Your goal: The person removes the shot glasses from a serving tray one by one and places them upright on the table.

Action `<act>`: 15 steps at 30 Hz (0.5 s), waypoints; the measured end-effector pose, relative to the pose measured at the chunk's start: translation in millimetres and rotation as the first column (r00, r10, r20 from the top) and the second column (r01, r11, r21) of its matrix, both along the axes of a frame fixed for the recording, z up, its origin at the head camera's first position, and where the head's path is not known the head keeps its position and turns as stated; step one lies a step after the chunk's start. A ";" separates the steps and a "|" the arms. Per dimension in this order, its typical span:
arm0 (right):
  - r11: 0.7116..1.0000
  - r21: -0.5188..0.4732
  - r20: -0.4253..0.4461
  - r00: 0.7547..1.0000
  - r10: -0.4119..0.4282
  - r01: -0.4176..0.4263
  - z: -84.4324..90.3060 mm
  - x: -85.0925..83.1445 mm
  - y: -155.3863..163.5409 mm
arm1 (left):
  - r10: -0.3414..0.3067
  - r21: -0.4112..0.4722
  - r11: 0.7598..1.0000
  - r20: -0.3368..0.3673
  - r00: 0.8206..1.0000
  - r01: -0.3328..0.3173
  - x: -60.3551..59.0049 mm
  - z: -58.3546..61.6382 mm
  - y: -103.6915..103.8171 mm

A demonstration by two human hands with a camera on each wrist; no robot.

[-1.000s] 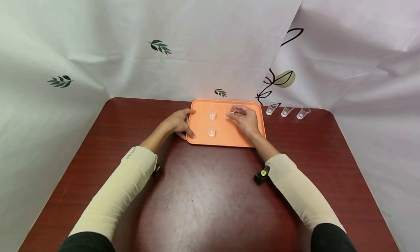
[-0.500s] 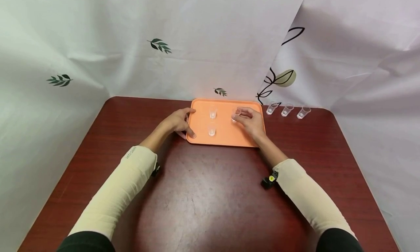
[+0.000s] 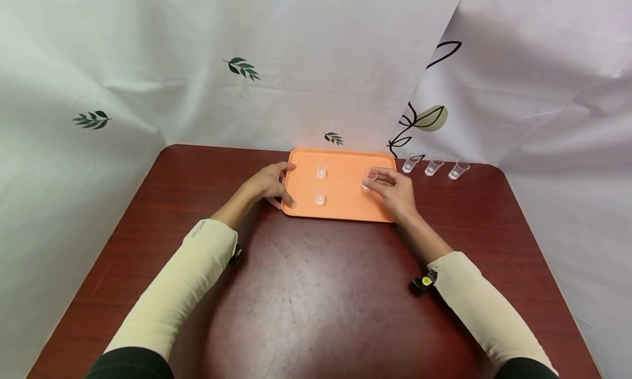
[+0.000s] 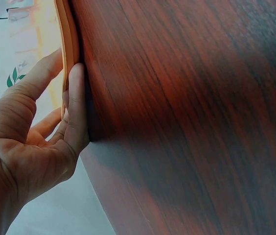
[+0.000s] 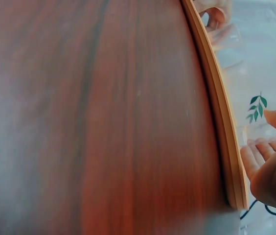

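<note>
An orange tray point(image 3: 343, 195) lies at the back of the table. My left hand point(image 3: 270, 184) grips its left edge; in the left wrist view, fingers show on both sides of the rim point(image 4: 69, 44). Over the tray's right part, my right hand point(image 3: 396, 192) pinches a small clear plastic cup point(image 3: 367, 181) between thumb and fingers. Whether that cup touches the tray, I cannot tell. Toward the tray's left, two similar cups stand upright, a far cup point(image 3: 321, 171) and a near cup point(image 3: 320, 196). The right wrist view shows the right hand point(image 5: 272, 164) beyond the tray edge, its cup barely visible.
To the right of the tray, three more clear cups stand in a row: a left one point(image 3: 410, 164), a middle one point(image 3: 434, 167) and a right one point(image 3: 459, 170). A white patterned curtain point(image 3: 276, 105) hangs close behind the dark red table point(image 3: 306, 291).
My right hand has moved to the right and slightly nearer across the tray, with the cup pinched in it. The left hand keeps its grip on the tray edge.
</note>
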State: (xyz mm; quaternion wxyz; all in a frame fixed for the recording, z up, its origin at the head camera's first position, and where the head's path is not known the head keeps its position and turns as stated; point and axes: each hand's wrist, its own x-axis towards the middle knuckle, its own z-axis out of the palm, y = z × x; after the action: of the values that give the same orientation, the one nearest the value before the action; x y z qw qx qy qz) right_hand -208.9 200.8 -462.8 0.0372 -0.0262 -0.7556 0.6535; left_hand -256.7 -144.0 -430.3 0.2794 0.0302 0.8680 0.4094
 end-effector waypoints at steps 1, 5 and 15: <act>1.000 -0.002 -0.002 1.000 -0.005 0.005 0.5 1.7 2.2 | 0.001 -0.001 1.000 -0.001 1.000 -0.001 -0.2 -0.1 0.0; 0.998 -0.053 0.001 1.000 -0.021 0.021 0.6 8.1 12.0 | 0.000 -0.003 1.000 0.000 1.000 0.000 0.1 0.9 0.8; 0.994 -0.090 -0.006 0.998 -0.063 0.062 0.9 17.9 37.3 | -0.003 -0.012 1.000 -0.001 1.000 0.003 0.9 2.8 0.5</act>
State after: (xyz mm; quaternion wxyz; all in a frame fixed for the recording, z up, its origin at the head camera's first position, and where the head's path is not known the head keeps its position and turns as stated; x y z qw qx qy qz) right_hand -191.0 238.1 -462.0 0.0595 -0.0486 -0.7242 0.6853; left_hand -255.8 -143.4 -427.5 0.2797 0.0299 0.8706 0.4037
